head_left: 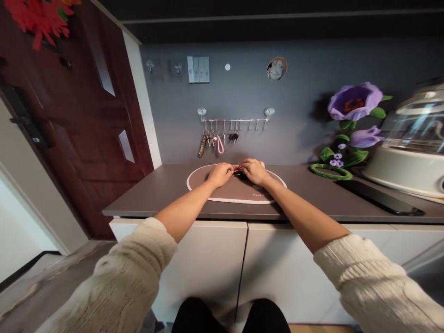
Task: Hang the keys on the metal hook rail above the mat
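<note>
My left hand point(221, 175) and my right hand point(255, 171) come together over an oval brown mat point(232, 192) with a pale rim. Between the fingertips shows a small black object point(239, 174) with a bit of red cord point(237, 168); its kind cannot be made out. Both hands have bent fingers closed around it, and the right hand covers part of it. Just behind, on the wall, a clear hook rail point(236, 120) carries several keys point(209, 140), a pink strap point(220, 144) and a brown tag point(202, 146).
The mat lies on a brown countertop point(152, 194) above white cabinet doors point(204, 268). To the right are a black phone point(379, 197), purple plush flowers point(355, 104) and a white appliance with a clear dome point(412, 162). A dark red door point(100, 138) stands at the left.
</note>
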A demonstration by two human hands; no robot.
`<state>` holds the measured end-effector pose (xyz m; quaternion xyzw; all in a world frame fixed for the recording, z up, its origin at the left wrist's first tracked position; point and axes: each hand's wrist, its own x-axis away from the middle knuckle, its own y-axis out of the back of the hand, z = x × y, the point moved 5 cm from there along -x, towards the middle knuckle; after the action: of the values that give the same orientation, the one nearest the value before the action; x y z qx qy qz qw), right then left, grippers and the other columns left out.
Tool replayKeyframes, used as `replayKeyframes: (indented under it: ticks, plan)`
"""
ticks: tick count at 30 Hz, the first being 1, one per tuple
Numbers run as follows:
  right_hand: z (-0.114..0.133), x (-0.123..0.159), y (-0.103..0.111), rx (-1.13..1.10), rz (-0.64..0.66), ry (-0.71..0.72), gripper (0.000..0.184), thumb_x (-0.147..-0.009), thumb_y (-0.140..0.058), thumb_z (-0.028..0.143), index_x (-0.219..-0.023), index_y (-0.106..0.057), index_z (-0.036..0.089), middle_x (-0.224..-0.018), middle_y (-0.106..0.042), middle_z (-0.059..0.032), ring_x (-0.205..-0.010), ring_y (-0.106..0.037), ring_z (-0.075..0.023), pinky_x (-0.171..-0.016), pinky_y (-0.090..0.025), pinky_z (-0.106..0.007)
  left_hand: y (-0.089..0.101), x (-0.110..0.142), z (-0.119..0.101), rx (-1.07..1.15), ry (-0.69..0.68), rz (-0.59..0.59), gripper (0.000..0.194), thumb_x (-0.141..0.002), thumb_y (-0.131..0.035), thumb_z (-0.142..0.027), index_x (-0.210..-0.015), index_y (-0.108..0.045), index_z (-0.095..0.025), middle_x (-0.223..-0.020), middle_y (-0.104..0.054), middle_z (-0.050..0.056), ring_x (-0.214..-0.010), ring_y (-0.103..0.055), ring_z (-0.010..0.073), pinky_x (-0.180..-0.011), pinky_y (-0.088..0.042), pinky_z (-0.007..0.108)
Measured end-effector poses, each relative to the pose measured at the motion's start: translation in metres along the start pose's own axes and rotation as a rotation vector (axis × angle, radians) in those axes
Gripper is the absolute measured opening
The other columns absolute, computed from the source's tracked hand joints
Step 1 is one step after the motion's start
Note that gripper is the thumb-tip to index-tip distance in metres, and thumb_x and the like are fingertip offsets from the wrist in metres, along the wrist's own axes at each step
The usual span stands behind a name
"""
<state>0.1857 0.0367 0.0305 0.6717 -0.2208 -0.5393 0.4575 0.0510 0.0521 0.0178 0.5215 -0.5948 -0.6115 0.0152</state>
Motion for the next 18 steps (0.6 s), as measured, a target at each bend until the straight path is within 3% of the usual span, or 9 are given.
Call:
replayKeyframes:
  ticks: [8, 18]
  plan:
    - [-0.001, -0.003, 0.007, -0.116, -0.105, 0.052, 0.034, -0.085, -0.033, 0.019, -0.102, -0.062, 0.014, -0.114, -0.054, -0.0102, -0.103, -0.05, -0.0176, -0.089, -0.038, -0.027, 0.0, -0.002, 0.003, -0.007, 0.037, -0.018, 0.019, -0.078, -0.046, -0.017, -0.08, -0.064, -0.017, -0.08, -0.063, 0.004, -0.075, -0.054, 0.0147, -0.073, -0.042, 0.027]
    - [-0.004, -0.005, 0.021, -0.311, -0.242, 0.051, 0.038, -0.083, -0.032, 0.018, -0.108, -0.06, 0.015, -0.114, -0.052, -0.0104, -0.106, -0.049, -0.0184, -0.095, -0.037, -0.032, 0.005, -0.002, -0.001, 0.039, 0.036, -0.089, 0.017, -0.079, -0.047, -0.018, -0.081, -0.063, -0.017, -0.08, -0.06, 0.005, -0.074, -0.053, 0.0148, -0.073, -0.042, 0.027]
